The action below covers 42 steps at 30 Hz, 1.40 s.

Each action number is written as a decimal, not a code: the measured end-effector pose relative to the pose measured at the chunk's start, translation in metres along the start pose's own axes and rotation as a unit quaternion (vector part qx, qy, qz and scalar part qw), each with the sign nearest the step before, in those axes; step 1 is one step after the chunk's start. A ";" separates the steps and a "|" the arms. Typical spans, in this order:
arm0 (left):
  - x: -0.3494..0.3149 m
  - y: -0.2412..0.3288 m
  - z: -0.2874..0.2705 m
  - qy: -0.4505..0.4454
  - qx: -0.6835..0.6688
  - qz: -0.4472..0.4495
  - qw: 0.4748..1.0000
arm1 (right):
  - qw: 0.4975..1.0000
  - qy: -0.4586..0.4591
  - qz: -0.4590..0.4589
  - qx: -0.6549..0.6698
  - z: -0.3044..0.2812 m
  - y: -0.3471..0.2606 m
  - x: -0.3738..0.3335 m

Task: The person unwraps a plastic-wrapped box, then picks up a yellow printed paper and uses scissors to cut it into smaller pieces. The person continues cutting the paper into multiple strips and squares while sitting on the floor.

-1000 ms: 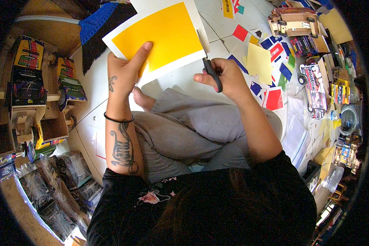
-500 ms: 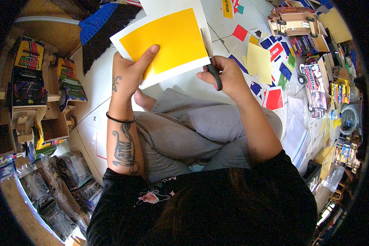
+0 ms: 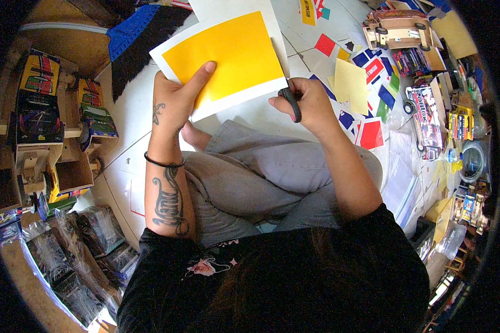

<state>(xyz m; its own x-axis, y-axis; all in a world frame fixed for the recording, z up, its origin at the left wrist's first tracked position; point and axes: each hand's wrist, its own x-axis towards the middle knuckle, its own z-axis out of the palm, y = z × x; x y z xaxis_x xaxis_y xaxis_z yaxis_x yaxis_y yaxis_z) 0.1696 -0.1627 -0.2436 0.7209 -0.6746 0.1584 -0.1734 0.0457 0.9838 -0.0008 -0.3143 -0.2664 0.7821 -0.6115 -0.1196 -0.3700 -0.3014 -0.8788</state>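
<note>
My left hand (image 3: pixel 180 91) grips a white-bordered yellow sheet (image 3: pixel 228 55) by its lower left part, thumb pressed on top and the other fingers hidden beneath. My right hand (image 3: pixel 311 105) is closed around the black handle of a pair of scissors (image 3: pixel 290 104). The scissors meet the sheet's right edge near its lower right corner, where the blades are mostly hidden by the paper. A strip of white margin (image 3: pixel 279 44) lies along that right edge, beside the yellow area. I sit cross-legged, with the sheet held above the floor beyond my legs.
Coloured paper scraps (image 3: pixel 372 83) and a pale yellow sheet (image 3: pixel 351 86) are scattered on the tiled floor at right. Wooden toy trucks (image 3: pixel 397 30) stand beyond them, near a coil of clear tubing (image 3: pixel 473 161). More toy trucks (image 3: pixel 39 100) and plastic-wrapped dark packs (image 3: pixel 78 250) line the left side.
The scissor blades, partly visible along the sheet's right edge before, are now mostly hidden. My right hand and the sheet have barely shifted.
</note>
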 end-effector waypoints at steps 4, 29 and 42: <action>-0.002 -0.002 0.004 -0.009 0.002 0.009 1.000 | 0.998 0.030 -0.035 0.045 0.004 0.005 0.004; -0.006 0.002 0.012 -0.061 -0.025 -0.028 0.997 | 0.994 0.061 -0.040 0.080 0.005 0.016 0.007; -0.005 -0.004 0.011 -0.086 0.006 -0.027 0.996 | 0.998 0.055 -0.003 0.041 0.002 0.013 0.008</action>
<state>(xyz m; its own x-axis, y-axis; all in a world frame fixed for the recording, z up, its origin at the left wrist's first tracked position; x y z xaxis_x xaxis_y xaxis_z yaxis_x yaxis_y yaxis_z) 0.1588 -0.1676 -0.2497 0.6045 -0.7918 0.0876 -0.1469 -0.0027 0.9891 0.0021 -0.3215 -0.2796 0.7228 -0.6879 -0.0659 -0.3187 -0.2472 -0.9151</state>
